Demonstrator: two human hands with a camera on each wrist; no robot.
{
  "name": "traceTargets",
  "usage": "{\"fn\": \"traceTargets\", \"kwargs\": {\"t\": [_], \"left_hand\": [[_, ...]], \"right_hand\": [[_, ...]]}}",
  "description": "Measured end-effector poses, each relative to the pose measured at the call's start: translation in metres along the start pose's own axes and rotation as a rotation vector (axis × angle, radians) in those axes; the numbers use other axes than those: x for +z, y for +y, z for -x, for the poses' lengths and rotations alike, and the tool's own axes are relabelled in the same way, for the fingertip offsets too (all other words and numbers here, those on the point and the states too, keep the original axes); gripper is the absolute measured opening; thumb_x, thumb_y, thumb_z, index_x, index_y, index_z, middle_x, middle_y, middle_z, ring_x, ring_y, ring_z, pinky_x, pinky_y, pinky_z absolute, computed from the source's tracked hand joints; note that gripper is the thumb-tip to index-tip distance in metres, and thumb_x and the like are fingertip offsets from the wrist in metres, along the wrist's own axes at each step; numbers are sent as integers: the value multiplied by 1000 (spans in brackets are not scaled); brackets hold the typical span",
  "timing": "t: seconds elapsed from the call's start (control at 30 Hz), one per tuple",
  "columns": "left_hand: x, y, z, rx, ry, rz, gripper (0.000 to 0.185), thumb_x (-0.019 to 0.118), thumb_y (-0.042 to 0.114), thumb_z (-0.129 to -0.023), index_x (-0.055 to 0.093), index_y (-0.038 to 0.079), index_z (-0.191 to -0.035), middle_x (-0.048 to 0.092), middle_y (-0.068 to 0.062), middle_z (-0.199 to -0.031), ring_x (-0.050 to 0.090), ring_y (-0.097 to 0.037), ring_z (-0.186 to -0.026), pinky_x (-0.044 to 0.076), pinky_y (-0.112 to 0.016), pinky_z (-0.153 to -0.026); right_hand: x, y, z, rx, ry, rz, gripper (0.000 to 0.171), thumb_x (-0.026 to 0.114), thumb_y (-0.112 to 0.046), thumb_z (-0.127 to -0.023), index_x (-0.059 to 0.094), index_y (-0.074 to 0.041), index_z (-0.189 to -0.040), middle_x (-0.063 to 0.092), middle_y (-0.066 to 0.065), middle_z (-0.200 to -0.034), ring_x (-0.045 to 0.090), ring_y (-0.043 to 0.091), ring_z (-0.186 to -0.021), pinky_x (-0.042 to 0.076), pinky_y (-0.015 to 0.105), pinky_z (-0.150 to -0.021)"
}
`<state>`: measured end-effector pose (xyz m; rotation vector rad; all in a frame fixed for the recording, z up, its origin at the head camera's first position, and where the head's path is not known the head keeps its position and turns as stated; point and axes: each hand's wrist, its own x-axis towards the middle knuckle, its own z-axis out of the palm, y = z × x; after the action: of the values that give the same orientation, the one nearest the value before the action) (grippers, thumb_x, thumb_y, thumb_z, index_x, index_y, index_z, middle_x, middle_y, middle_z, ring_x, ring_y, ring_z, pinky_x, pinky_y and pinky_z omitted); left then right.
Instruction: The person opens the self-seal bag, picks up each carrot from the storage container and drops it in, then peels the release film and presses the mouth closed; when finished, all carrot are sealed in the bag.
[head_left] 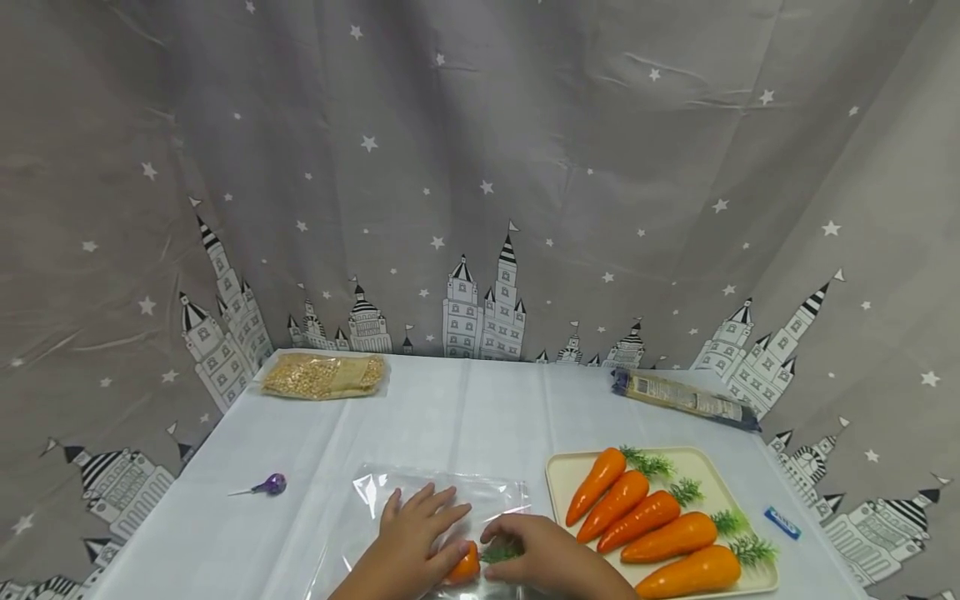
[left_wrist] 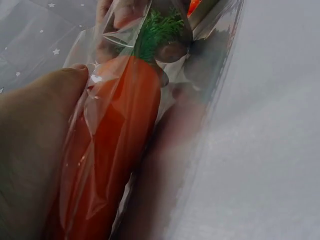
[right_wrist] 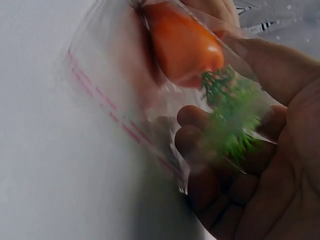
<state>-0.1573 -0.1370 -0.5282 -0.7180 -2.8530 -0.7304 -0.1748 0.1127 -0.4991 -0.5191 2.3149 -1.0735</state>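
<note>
An orange toy carrot (head_left: 465, 565) with a green leafy top (head_left: 501, 550) lies in a clear plastic bag (head_left: 378, 500) on the table. My left hand (head_left: 412, 537) rests over the bag and the carrot's body, fingers spread and fairly straight. In the left wrist view its thumb (left_wrist: 77, 75) touches the film beside the carrot (left_wrist: 125, 115). My right hand (head_left: 543, 554) is at the leafy end. The right wrist view shows its fingers (right_wrist: 192, 135) curled round the leaves (right_wrist: 232, 120), with the thumb on the opposite side. The carrot's tip is hidden under my left hand.
A cream tray (head_left: 553, 475) at the right holds several more carrots (head_left: 637, 529). A blue small packet (head_left: 782, 522) lies right of it. Farther back are a long dark-ended package (head_left: 686, 398) and a bag of yellow grains (head_left: 322, 377). A purple lollipop (head_left: 275, 483) lies left.
</note>
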Motion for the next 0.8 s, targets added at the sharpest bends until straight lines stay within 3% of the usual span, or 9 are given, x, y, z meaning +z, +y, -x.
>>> {"fn": "traceTargets", "kwargs": {"t": [0.13,0.5,0.8], "left_hand": [[1,-2,-1,-13,-12,-4,53,54,63,-101,68,28,-138,62,-5,-149,51,-42,-141,25,-84,-107],[1,-4,1,-39,-16,-9,51,56,61,-101,67,29,-139,61,-4,-150,50,-42,-143,23,-82,-110],[2,-3,1,-18,13,32,51,58,60,-101,68,28,-139,62,-7,-148,50,-44,-142,22,-84,-109]], "right_hand": [[-6,7,8,-14,41,-21,29,82,-35,-90,73,-27,-116,71,-14,-106,65,6,-93,59,34,-86],[-20,21,26,9,87,-132,30,79,-31,-94,71,-20,-120,73,-6,-114,69,16,-101,61,46,-91],[-50,38,64,-26,221,-37,35,75,-29,-98,69,-12,-128,72,-1,-110,65,13,-93,56,26,-79]]}}
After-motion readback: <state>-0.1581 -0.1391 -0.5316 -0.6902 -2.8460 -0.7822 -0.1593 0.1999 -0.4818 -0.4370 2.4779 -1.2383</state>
